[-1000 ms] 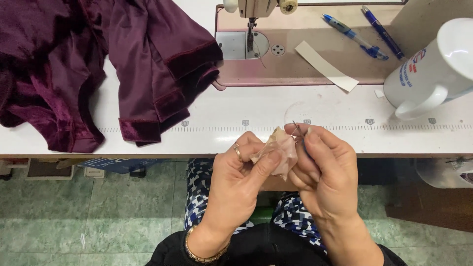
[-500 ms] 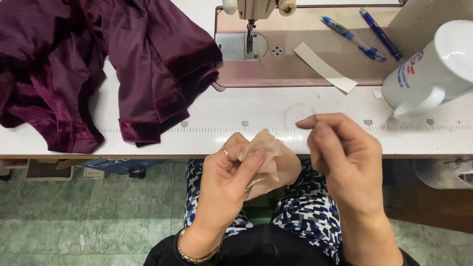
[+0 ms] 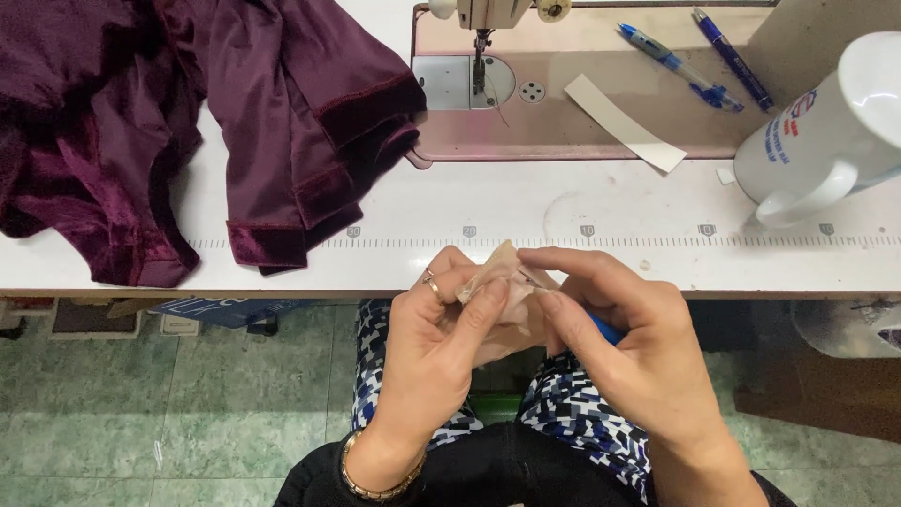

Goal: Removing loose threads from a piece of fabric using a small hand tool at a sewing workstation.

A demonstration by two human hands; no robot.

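Note:
My left hand (image 3: 441, 338) pinches a small piece of pale pink fabric (image 3: 497, 272) just below the front edge of the white sewing table (image 3: 526, 211). A ring is on one finger and a bracelet on the wrist. My right hand (image 3: 619, 347) meets the fabric from the right, thumb and forefinger pinched on a thin needle (image 3: 531, 278) at the fabric's top. Something blue shows under my right palm.
Dark purple velvet garment (image 3: 188, 122) lies on the table's left. A sewing machine bed (image 3: 582, 103) with a pale strip (image 3: 624, 122) and two blue pens (image 3: 694, 56) sits at the back. A white mug (image 3: 826, 131) stands at right. A printed ruler runs along the table front.
My right hand had drawn away to the right from the fabric half a second ago; now it is back against the fabric held in my left hand.

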